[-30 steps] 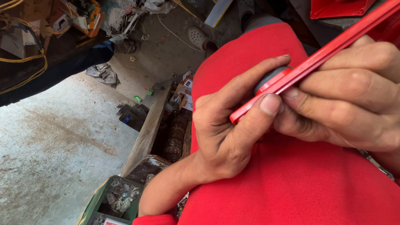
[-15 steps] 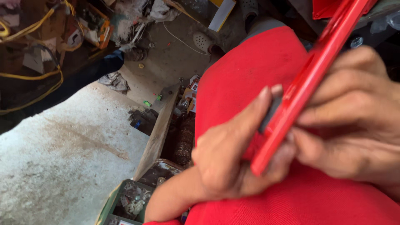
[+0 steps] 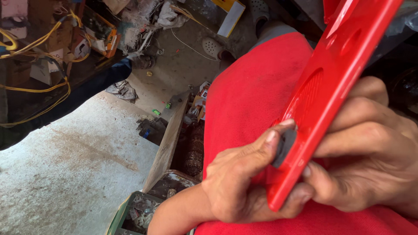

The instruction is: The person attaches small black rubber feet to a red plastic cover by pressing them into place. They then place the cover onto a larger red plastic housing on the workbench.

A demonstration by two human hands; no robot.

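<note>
The person sits with a flat red plastic panel [image 3: 337, 82] held over the lap, which is covered by red cloth [image 3: 248, 95]. The panel stands tilted, with its lower corner down between both hands and its upper part going out of the top of the view. The left hand [image 3: 244, 187] grasps this lower corner: the thumb lies under the edge, and a finger presses a small dark grey round piece [image 3: 284, 148] against the face of the panel. The right hand [image 3: 370, 161] is clenched around the panel from the other side, its fingers wrapped over the edge, so it carries the weight and keeps the panel steady.

By judgement, the step in hand is the fitting or pressing of the grey piece on the panel, near the ribbed round area. Such a move calls for a firm hold from the right hand and exact pressure from the left fingertip, so that the piece does not slip off.

To the left, lower down, are a concrete floor [image 3: 61, 174], a wooden plank [image 3: 167, 143] and yellow cables [image 3: 39, 48].
</note>
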